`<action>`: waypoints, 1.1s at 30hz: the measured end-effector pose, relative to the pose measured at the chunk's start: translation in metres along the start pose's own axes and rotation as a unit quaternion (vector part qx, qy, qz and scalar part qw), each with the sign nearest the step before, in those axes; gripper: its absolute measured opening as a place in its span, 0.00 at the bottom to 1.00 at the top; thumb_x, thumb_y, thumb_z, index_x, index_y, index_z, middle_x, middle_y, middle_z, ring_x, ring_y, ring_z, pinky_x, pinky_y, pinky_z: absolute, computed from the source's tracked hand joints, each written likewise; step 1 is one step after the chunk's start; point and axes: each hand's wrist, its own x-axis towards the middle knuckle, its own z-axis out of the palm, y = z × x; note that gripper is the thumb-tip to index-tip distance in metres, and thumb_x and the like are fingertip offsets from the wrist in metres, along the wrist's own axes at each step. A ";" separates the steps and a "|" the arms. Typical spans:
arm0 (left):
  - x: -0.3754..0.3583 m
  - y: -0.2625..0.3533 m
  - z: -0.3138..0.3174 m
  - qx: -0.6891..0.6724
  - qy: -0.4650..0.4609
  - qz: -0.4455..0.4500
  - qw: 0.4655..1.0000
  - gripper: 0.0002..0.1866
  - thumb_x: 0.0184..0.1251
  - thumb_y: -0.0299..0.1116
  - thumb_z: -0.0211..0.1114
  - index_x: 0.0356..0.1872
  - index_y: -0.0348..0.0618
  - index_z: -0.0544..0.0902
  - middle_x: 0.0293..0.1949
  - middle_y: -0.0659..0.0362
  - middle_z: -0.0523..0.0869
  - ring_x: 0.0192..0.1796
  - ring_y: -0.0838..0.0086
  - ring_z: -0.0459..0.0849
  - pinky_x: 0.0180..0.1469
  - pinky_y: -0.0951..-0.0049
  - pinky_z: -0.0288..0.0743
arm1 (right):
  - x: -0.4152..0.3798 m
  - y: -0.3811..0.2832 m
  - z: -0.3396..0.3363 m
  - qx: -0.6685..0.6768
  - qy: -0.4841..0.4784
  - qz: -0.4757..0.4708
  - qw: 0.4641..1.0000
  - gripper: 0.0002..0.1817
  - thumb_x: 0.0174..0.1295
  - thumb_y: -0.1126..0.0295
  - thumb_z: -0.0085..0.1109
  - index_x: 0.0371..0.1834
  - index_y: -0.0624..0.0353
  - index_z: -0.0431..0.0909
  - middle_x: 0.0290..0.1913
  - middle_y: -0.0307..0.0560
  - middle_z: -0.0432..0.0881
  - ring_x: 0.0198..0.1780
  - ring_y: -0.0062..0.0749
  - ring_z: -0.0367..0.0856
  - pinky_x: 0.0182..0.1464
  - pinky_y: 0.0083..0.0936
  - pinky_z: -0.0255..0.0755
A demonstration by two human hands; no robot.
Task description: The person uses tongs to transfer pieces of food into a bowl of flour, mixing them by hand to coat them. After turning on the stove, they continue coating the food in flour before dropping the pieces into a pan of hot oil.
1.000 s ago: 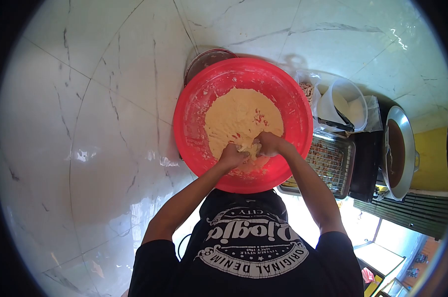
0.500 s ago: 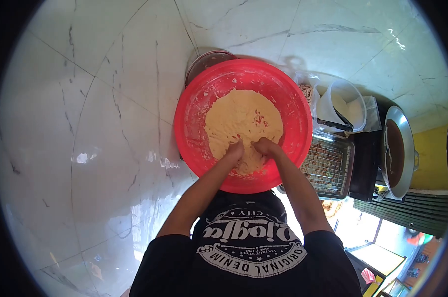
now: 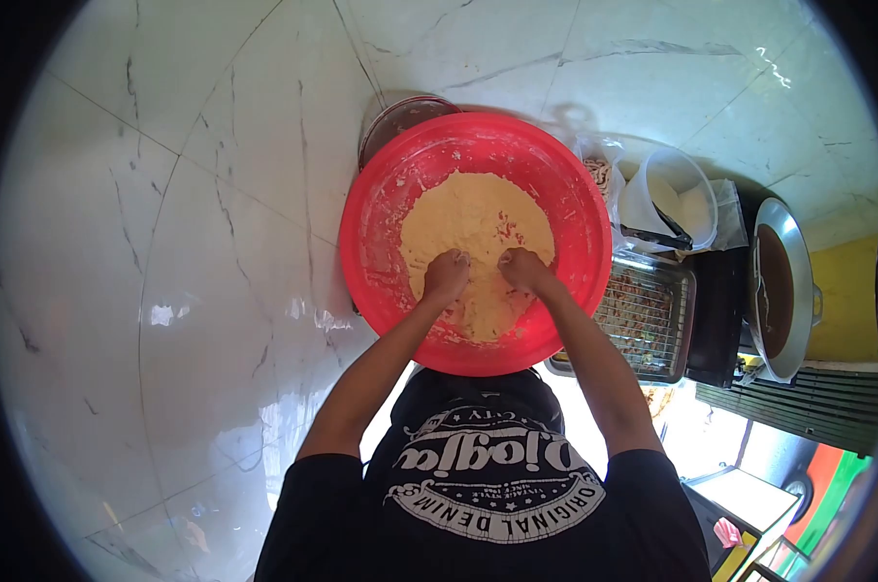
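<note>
A large red plastic basin (image 3: pixel 366 233) holds pale yellow, floury dough (image 3: pixel 478 209), loose and crumbly on top. My left hand (image 3: pixel 447 274) is closed in the dough left of the middle, with whitish dough showing at its curled fingers. Across a small gap, my right hand (image 3: pixel 523 270) is likewise closed, knuckles up, against the dough. How much each hand grips is hidden under the fingers. Red basin floor shows through a few thin spots just beyond my right hand.
Right of the basin stand a clear plastic tub (image 3: pixel 696 179) with white contents, black tongs (image 3: pixel 667 236), and a wire rack over a tray (image 3: pixel 643 320). Farther right is a wide metal pan (image 3: pixel 798 262) of brown liquid. A round rim (image 3: pixel 386 121) shows behind the basin.
Both hands have moved farther forward and a little apart from each other, rising out of the near part of the dough. The basin stays in place.
</note>
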 end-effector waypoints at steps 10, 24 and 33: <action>-0.002 -0.018 0.008 -0.038 -0.148 0.003 0.988 0.26 0.67 0.49 0.47 0.32 0.31 0.79 0.30 0.43 0.83 0.35 0.55 0.82 0.42 0.62 0.73 | -0.047 -0.045 -0.018 -0.017 -0.106 0.033 0.994 0.20 0.57 0.60 0.52 0.33 0.72 0.79 0.32 0.60 0.82 0.36 0.44 0.83 0.40 0.32 0.77; 0.006 -0.041 0.047 -0.228 -0.225 -0.183 0.929 0.29 0.66 0.55 0.51 0.45 0.35 0.79 0.35 0.53 0.82 0.34 0.73 0.80 0.33 0.66 0.74 | -0.036 -0.043 0.004 -0.128 -0.141 -0.069 0.979 0.29 0.39 0.57 0.72 0.46 0.59 0.78 0.43 0.56 0.81 0.40 0.41 0.82 0.42 0.31 0.75; -0.022 -0.009 0.004 -0.161 -0.209 -0.049 0.963 0.21 0.61 0.37 0.64 0.48 0.30 0.77 0.36 0.57 0.83 0.34 0.78 0.80 0.32 0.78 0.72 | -0.059 -0.035 -0.017 -0.138 -0.018 -0.107 0.985 0.22 0.47 0.73 0.63 0.50 0.61 0.77 0.41 0.54 0.82 0.44 0.41 0.81 0.46 0.32 0.73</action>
